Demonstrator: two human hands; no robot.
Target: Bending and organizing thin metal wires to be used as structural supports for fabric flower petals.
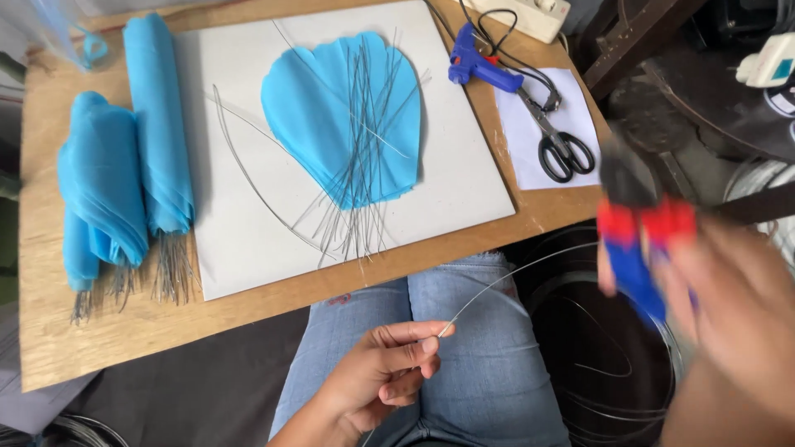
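Note:
My left hand (383, 374) hovers over my lap and pinches a thin grey wire (505, 278) between thumb and forefinger. The wire runs up and to the right toward my right hand (733, 310). That hand is blurred and grips pliers (636, 228) with red and blue handles and dark jaws pointing up. On the wooden board (50, 331) in front lies a white sheet (240, 240) with blue petal-shaped paper (310, 108) and several cut wires (360, 174) across it.
Two bundles of blue petals on wire stems (124, 174) lie at the board's left. A blue glue gun (479, 64), black scissors (559, 145) on white paper and a power strip (530, 12) sit at the right. Coiled wire (609, 372) lies on the floor.

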